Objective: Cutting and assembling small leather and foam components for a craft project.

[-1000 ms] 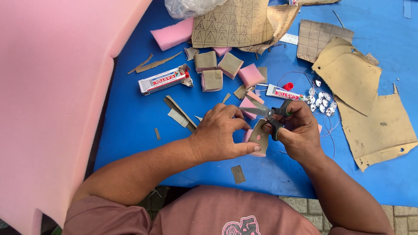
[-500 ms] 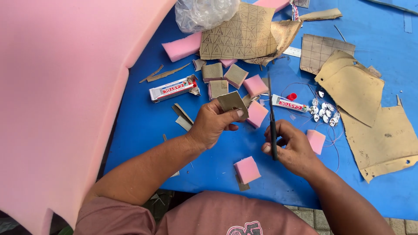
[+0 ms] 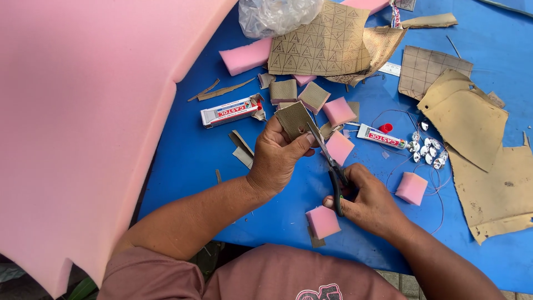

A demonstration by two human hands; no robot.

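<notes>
Just above the scissors [image 3: 331, 166], the left hand [image 3: 277, 158] pinches a small square of tan leather [image 3: 294, 119] between thumb and fingers [image 3: 283, 133], holding it upright and clear of the counter [image 3: 183, 166] so its edge meets the blades. The right hand [image 3: 369, 203] grips the scissors by the dark handles, fingers closed through the loops; the blades look nearly closed, tips pointing up toward the leather square, which seems to be why the piece is tilted toward them.

Around the scissors lie the materials, kept within reach. Right of the blades sits a pink foam block [image 3: 339, 148], and another pink foam square [image 3: 323, 222] lies below the handles, close to the right hand. A third foam piece [image 3: 411, 188] rests further right of the scissors, beside a cluster of small shiny beads [image 3: 427, 153] and thin wire. An open glue tube [image 3: 380, 136] with its red cap off lies right of the blade tips; a boxed glue tube [image 3: 230, 111] lies to their upper left. Marked pattern sheets [image 3: 322, 41] sit well above the scissors, and a big pink foam sheet [image 3: 83, 122] fills the far left.
</notes>
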